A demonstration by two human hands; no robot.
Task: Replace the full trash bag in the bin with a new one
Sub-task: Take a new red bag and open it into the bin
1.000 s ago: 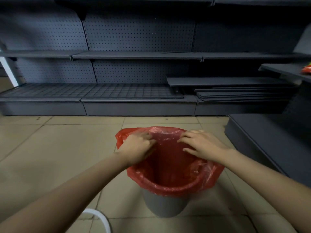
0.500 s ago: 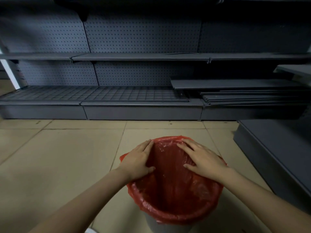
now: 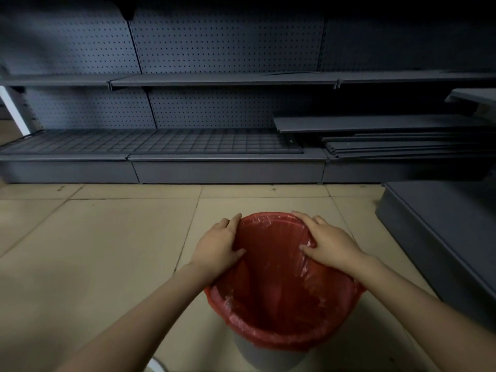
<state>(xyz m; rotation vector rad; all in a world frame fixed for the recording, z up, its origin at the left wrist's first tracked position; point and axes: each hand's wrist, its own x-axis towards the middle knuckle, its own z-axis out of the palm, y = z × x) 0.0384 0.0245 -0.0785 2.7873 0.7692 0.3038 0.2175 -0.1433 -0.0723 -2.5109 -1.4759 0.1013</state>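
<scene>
Grey shelving point(image 3: 214, 81) is seen along the back, above a tiled floor point(image 3: 94, 251). A grey bin point(image 3: 265, 357), cut off by the lower edge, is lined with a red trash bag point(image 3: 279, 277) folded over its rim. The left hand point(image 3: 217, 248) is laid flat on the left rim, fingers point(image 3: 232, 224) held together outside the plastic and thumb inside. The right hand point(image 3: 328, 244) is pressed on the far right rim, fingers point(image 3: 302, 217) slightly spread over the bag. The bag's bottom is too dim to make out.

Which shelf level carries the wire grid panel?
The bottom shelf, left of the stacked boards; the upper shelf shows only a plain flat surface.
</scene>
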